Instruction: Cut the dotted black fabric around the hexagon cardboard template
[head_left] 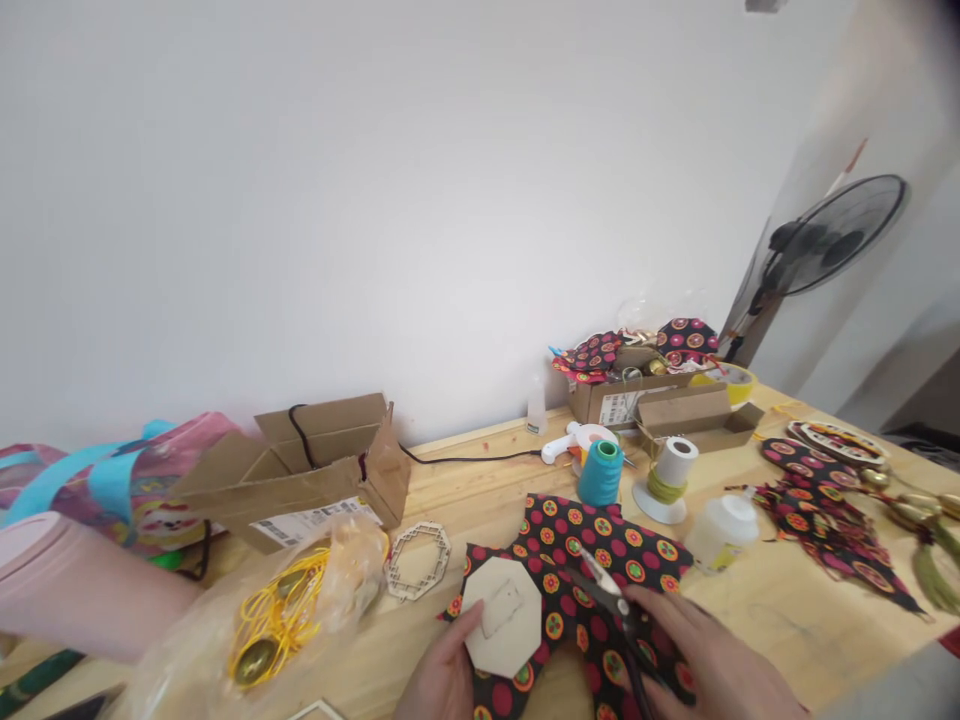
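Observation:
My left hand (442,670) is closed on a pale octagonal board (508,610), thumb on its face, with black patterned fabric (551,525) behind it. The fabric has red dots and round flower motifs and spreads to the right across the table. In my right hand (712,650) is a pair of scissors (619,605) with dark handles. Their blades lie over the fabric and point up and to the left, slightly apart. Left of the board, an octagonal lattice frame (418,562) lies on the wood.
A cardboard box (322,485) and a plastic bag with yellow cord (281,610) are at left, beside a pink cylinder (90,580). Thread spools (600,475), a white bottle (724,530) and fabric scraps (825,510) stand or lie at right. A fan (832,245) is beyond.

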